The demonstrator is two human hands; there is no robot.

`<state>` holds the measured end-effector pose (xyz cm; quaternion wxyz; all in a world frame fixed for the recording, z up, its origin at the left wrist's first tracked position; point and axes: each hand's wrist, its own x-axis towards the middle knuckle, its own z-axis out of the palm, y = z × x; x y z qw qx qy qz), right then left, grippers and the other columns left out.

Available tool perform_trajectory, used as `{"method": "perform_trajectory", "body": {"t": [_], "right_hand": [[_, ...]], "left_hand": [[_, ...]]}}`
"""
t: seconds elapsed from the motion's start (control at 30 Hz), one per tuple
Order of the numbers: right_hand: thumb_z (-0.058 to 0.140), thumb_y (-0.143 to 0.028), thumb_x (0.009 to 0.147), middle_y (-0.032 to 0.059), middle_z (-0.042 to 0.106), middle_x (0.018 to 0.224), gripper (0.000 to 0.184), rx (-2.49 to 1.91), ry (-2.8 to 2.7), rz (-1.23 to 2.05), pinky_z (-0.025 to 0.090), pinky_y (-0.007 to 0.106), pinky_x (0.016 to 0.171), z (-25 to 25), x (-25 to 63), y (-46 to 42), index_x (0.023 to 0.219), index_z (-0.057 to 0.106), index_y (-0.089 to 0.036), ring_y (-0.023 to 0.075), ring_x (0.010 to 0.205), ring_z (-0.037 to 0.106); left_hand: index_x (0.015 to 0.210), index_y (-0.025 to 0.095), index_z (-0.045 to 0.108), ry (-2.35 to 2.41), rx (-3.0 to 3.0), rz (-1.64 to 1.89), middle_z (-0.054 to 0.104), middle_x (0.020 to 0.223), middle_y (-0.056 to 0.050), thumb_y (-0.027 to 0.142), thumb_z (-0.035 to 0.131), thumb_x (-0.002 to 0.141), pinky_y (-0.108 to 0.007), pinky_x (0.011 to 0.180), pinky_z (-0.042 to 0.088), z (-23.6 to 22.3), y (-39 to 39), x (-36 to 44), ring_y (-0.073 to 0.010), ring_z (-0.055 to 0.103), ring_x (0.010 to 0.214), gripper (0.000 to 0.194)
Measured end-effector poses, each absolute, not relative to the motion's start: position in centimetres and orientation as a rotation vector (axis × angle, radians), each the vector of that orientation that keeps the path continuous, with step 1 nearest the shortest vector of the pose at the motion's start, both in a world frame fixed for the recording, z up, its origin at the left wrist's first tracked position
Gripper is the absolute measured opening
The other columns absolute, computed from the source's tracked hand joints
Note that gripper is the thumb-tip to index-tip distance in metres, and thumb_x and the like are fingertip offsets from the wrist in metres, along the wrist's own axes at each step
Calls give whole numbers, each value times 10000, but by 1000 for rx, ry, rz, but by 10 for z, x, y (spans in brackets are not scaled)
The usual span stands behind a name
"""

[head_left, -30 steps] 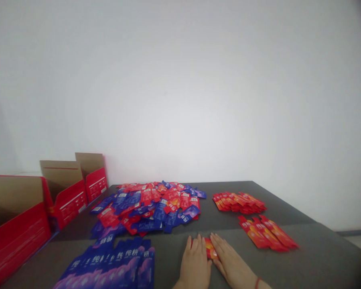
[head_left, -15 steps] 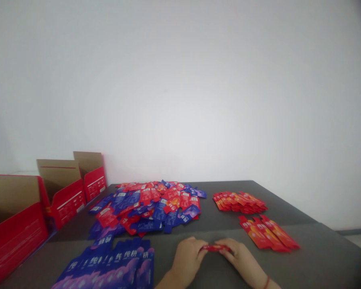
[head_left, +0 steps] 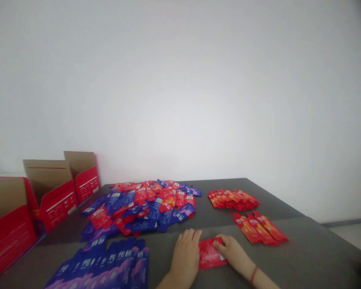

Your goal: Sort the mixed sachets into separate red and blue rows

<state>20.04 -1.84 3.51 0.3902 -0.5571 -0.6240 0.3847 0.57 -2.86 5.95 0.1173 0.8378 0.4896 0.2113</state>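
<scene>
A red pouch with faint white print is between my two hands, its printed face turned up towards me. My right hand grips its right end, thumb on top and the other fingers hidden. At the left edge, my left hand is closed against the pouch, fingers side by side and thumb out of sight. A red band circles my right wrist. Right of my hands, several red-orange pouches lie overlapping in a small row. A row of blue-purple pouches lies at the front left.
A loose heap of red and blue pouches covers the back left of the dark table. Beyond the small row, a neater stack of red-orange pouches lies at the back right. Red cardboard boxes with raised flaps line the left side.
The pouch, seen nearly edge-on before, now shows its broad red face. My left fingers have straightened along its left edge. The view has shifted slightly right.
</scene>
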Motion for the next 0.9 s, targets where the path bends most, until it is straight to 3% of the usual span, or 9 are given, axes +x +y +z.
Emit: {"method": "perform_trajectory", "body": {"t": [0.07,0.17,0.27,0.4,0.5,0.57,0.73,0.9], "right_hand": [[577,-422,703,13,630,603,252,-1412,-1564,960,421,282,586,35,199,-17,636,604,-180,186,605,565],[553,-463,722,36,685,698,308,-1373,-1525,1018,467,309,687,37,201,-20,722,658,-173,212,711,622],[611,-491,693,53,722,793,359,-1200,-1397,1276,475,360,813,40,205,-25,840,700,-176,231,795,660],[661,-494,662,80,737,823,419,-1112,-1291,1401,475,417,861,38,210,-26,907,717,-159,261,826,679],[570,-499,738,104,742,875,462,-1260,-1413,1158,509,449,821,41,228,-23,1008,701,-147,282,830,686],[477,-453,819,117,720,1026,457,-1349,-1509,877,496,466,873,50,250,-20,1119,661,-161,285,940,665],[335,-163,895,80,540,1348,474,-1366,-1997,-55,397,415,1039,69,312,-15,1343,481,-218,206,1219,512],[360,-94,898,40,499,1385,509,-1337,-2499,-285,410,378,1040,50,331,-13,1370,439,-265,181,1252,480]], "left_hand": [[1414,237,359,1237,2585,565,374,1467,-41,236,442,860,-381,1111,220,55,-33,9,-232,329,1327,560],[1477,189,199,965,2635,298,142,1552,-45,344,538,816,-408,1157,118,47,-35,15,-247,138,1413,759],[1483,162,151,937,2605,173,86,1550,-66,391,598,762,-442,1160,98,44,-35,18,-263,78,1420,879],[1479,146,169,956,2585,179,90,1543,-76,433,584,770,-449,1160,104,48,-35,15,-260,79,1419,869],[1474,104,179,1116,2542,273,89,1540,-93,399,512,819,-439,1160,120,47,-35,12,-252,80,1418,792],[1468,61,179,1256,2488,338,87,1538,-111,385,434,861,-423,1160,139,45,-33,11,-245,86,1418,733],[1464,65,207,1272,2460,366,113,1539,-96,386,432,849,-392,1161,155,49,-34,15,-235,110,1417,729],[1467,99,219,1210,2462,390,121,1548,-69,339,462,822,-368,1162,152,49,-32,42,-218,126,1417,730]]}}
